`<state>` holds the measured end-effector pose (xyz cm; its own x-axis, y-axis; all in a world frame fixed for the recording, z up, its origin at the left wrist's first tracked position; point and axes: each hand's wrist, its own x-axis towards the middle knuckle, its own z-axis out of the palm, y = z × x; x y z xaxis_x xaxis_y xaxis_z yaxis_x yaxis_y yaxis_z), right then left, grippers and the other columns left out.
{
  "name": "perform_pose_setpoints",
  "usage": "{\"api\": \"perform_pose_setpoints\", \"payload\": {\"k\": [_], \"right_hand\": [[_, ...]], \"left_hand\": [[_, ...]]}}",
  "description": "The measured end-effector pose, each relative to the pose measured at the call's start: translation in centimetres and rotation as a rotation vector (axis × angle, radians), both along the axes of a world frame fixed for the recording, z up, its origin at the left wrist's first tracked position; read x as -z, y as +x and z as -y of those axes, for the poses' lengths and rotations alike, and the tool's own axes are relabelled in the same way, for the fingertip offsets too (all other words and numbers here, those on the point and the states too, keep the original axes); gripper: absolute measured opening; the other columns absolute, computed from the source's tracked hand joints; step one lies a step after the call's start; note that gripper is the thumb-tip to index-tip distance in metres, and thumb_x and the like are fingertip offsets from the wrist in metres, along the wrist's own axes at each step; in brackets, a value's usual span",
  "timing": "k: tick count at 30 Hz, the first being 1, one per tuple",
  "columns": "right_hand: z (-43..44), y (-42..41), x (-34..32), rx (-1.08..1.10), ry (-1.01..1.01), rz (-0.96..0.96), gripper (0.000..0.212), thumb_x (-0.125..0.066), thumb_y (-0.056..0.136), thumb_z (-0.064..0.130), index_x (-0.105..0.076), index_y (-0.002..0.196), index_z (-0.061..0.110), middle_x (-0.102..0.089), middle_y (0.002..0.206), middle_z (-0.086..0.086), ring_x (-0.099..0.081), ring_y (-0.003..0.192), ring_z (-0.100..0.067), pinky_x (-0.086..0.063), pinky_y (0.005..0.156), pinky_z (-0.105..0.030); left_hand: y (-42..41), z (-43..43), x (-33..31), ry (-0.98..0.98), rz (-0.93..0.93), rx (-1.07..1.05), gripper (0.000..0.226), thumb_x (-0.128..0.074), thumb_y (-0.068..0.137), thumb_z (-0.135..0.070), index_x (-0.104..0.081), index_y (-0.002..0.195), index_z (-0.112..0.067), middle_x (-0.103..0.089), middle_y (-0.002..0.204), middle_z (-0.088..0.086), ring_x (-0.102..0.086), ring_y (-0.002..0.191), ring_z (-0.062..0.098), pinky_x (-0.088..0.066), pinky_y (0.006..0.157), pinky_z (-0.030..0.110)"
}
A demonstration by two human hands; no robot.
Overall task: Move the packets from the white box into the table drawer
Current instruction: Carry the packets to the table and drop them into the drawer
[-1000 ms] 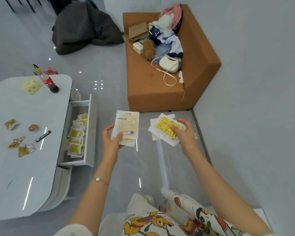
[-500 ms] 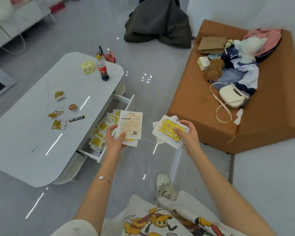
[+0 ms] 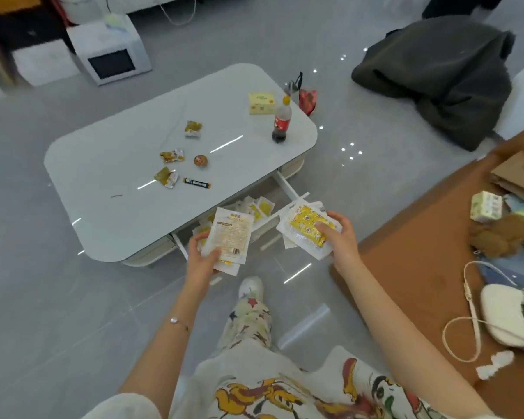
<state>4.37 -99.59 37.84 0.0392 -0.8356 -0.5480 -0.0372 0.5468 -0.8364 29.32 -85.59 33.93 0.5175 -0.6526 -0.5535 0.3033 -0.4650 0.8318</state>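
My left hand (image 3: 201, 261) grips a small stack of white packets (image 3: 232, 234), printed back side up, just in front of the open table drawer (image 3: 288, 189). My right hand (image 3: 341, 237) holds another stack of packets (image 3: 307, 229), the top one yellow-patterned, over the drawer's right end. Several yellow and white packets (image 3: 262, 207) lie inside the drawer, partly hidden behind my hands. I cannot pick out the white box in this view.
The white coffee table (image 3: 127, 189) carries a cola bottle (image 3: 282, 124), a yellow box (image 3: 262, 102), snack wrappers (image 3: 171, 155) and a small stick sachet (image 3: 197, 183). An orange sofa (image 3: 421, 267) with a white handbag (image 3: 510, 319) stands on the right. A dark coat (image 3: 442, 74) lies on the floor.
The view has swung left and closer to the table. Both hands, still holding their packet stacks, are now right by the open drawer.
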Motion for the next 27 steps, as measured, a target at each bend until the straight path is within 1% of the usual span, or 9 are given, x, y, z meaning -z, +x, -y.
{"api": "perform_pose_setpoints", "payload": {"k": [3, 7, 9, 14, 16, 18, 20, 24, 27], "right_hand": [[4.4, 3.2, 2.1, -0.072, 0.044, -0.019, 0.044, -0.073, 0.082, 0.010, -0.053, 0.119, 0.022, -0.063, 0.119, -0.013, -0.066, 0.103, -0.030, -0.056, 0.084, -0.043], [9.1, 6.4, 4.4, -0.156, 0.108, -0.053, 0.037, -0.073, 0.082, 0.009, -0.055, 0.108, 0.027, -0.063, 0.120, -0.014, -0.065, 0.105, -0.031, -0.054, 0.089, -0.048], [11.2, 8.0, 5.5, -0.209, 0.132, -0.075, 0.037, -0.074, 0.081, 0.009, -0.055, 0.105, 0.031, -0.062, 0.121, -0.013, -0.065, 0.105, -0.030, -0.054, 0.091, -0.049], [15.2, 12.0, 10.6, -0.352, 0.221, -0.129, 0.037, -0.073, 0.081, 0.007, -0.056, 0.106, 0.029, -0.062, 0.121, -0.014, -0.065, 0.103, -0.030, -0.054, 0.089, -0.048], [16.5, 14.1, 14.5, -0.416, 0.251, -0.160, 0.036, -0.074, 0.081, 0.007, -0.056, 0.102, 0.029, -0.061, 0.121, -0.015, -0.065, 0.103, -0.029, -0.055, 0.083, -0.044], [17.7, 16.4, 19.3, -0.495, 0.282, -0.192, 0.035, -0.073, 0.081, 0.009, -0.056, 0.103, 0.029, -0.062, 0.118, -0.011, -0.066, 0.097, -0.024, -0.055, 0.072, -0.034], [18.4, 18.2, 24.7, -0.543, 0.319, -0.211, 0.035, -0.073, 0.082, 0.009, -0.056, 0.106, 0.028, -0.062, 0.115, -0.007, -0.066, 0.093, -0.020, -0.056, 0.069, -0.030], [19.6, 21.2, 36.2, -0.633, 0.363, -0.250, 0.038, -0.072, 0.083, 0.013, -0.056, 0.114, 0.030, -0.059, 0.118, -0.002, -0.062, 0.104, -0.023, -0.054, 0.086, -0.038], [20.2, 22.7, 43.3, -0.631, 0.385, -0.254, 0.041, -0.072, 0.083, 0.013, -0.054, 0.116, 0.030, -0.060, 0.122, -0.003, -0.061, 0.107, -0.022, -0.052, 0.091, -0.041]], "left_hand": [[3.1, 1.6, 2.3, 0.047, 0.015, -0.042, 0.039, -0.052, 0.092, 0.000, -0.040, 0.121, -0.023, -0.054, 0.121, 0.006, -0.064, 0.087, 0.022, -0.054, 0.059, 0.031], [6.3, 3.5, 4.7, 0.119, -0.003, -0.135, 0.036, -0.051, 0.092, 0.003, -0.039, 0.118, -0.021, -0.052, 0.119, 0.006, -0.063, 0.087, 0.021, -0.055, 0.062, 0.035], [7.5, 4.4, 5.9, 0.152, -0.022, -0.166, 0.037, -0.051, 0.093, 0.002, -0.038, 0.121, -0.019, -0.053, 0.119, 0.008, -0.063, 0.086, 0.021, -0.055, 0.064, 0.036], [8.6, 6.6, 10.7, 0.262, -0.052, -0.215, 0.037, -0.050, 0.094, -0.002, -0.037, 0.125, -0.017, -0.056, 0.111, 0.009, -0.065, 0.081, 0.019, -0.055, 0.056, 0.028], [8.9, 7.6, 14.3, 0.292, -0.074, -0.249, 0.035, -0.051, 0.094, -0.003, -0.039, 0.120, -0.021, -0.057, 0.113, 0.010, -0.066, 0.084, 0.023, -0.057, 0.059, 0.032], [9.4, 8.7, 19.0, 0.328, -0.093, -0.284, 0.034, -0.051, 0.093, -0.002, -0.040, 0.118, -0.024, -0.058, 0.116, 0.012, -0.066, 0.087, 0.026, -0.057, 0.064, 0.037], [9.8, 9.6, 24.1, 0.358, -0.098, -0.314, 0.033, -0.051, 0.094, -0.002, -0.039, 0.118, -0.022, -0.056, 0.118, 0.015, -0.064, 0.090, 0.027, -0.057, 0.066, 0.038], [10.8, 10.9, 34.2, 0.407, -0.093, -0.405, 0.034, -0.050, 0.093, -0.002, -0.038, 0.120, -0.018, -0.054, 0.119, 0.015, -0.061, 0.097, 0.029, -0.054, 0.067, 0.033], [11.4, 11.2, 40.2, 0.449, -0.086, -0.483, 0.029, -0.050, 0.094, -0.006, -0.039, 0.119, -0.016, -0.054, 0.116, 0.012, -0.059, 0.097, 0.027, -0.052, 0.069, 0.029]]}}
